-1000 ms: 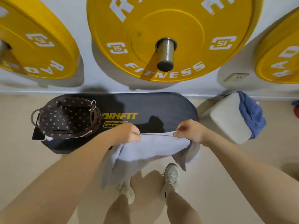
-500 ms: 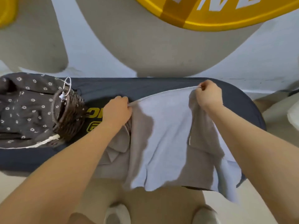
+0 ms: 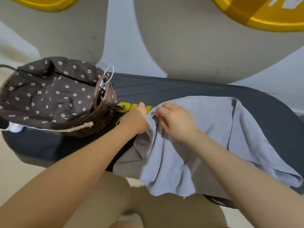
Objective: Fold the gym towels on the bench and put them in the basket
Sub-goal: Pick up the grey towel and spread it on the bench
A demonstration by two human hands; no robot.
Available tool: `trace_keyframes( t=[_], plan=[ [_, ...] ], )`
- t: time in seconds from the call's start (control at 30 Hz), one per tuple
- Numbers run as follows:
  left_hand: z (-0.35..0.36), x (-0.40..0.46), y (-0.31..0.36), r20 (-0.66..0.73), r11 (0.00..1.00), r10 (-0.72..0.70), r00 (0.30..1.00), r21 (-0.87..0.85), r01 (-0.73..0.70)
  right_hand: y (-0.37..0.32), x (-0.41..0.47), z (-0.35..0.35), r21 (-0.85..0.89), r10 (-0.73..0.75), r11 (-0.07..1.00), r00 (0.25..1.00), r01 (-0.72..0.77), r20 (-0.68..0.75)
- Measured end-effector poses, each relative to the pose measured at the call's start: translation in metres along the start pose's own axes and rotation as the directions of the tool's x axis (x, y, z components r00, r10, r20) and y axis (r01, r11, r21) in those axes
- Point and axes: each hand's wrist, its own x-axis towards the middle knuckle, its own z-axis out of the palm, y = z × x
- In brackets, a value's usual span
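A pale grey-blue gym towel (image 3: 205, 139) lies spread over the right half of the dark padded bench (image 3: 164, 89), doubled over on itself, with its near edge hanging off the front of the bench. Both hands meet at the towel's left end, just right of the yellow lettering (image 3: 130, 106) printed on the bench pad. The left hand (image 3: 134, 119) is curled and grips the bunched left edge of the towel. The right hand (image 3: 176, 120), a ring (image 3: 171, 106) on one finger, pinches the towel's upper layer beside it, knuckles up; the two hands are almost touching. At the left end of the bench stands a brown wicker basket (image 3: 102, 114) with a dark floral fabric liner (image 3: 49, 94), a white loop tag (image 3: 109, 74) on its handle. The basket is near the left hand but apart from the towel. On the wall behind the bench hang yellow weight plates (image 3: 266, 12), only their lower rims in view.
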Motion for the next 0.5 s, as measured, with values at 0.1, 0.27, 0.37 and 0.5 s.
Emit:
trace_keyframes(
  t=[0.1, 0.27, 0.37, 0.5],
  plan=[
    [-0.009, -0.013, -0.017, 0.041, 0.992, -0.042, 0.998, 0.123, 0.036, -0.014, 0.01, 0.015, 0.002, 0.015, 1.0, 0.987, -0.015, 0.161],
    [-0.04, -0.013, -0.005, -0.177, 0.975, 0.103, 0.979, 0.213, -0.064, -0.004, 0.029, 0.021, 0.275, 0.2, 0.93, 0.964, -0.243, 0.178],
    [-0.061, -0.003, 0.008, -0.287, 0.935, 0.222, 0.932, 0.333, -0.12, 0.0, 0.047, 0.012, 0.257, 0.361, 0.899, 0.932, -0.354, 0.018],
    [-0.095, 0.022, 0.014, -0.421, 0.901, 0.26, 0.869, 0.43, -0.062, -0.002, 0.08, -0.007, 0.414, 0.445, 0.847, 0.871, -0.334, -0.208]
  ],
)
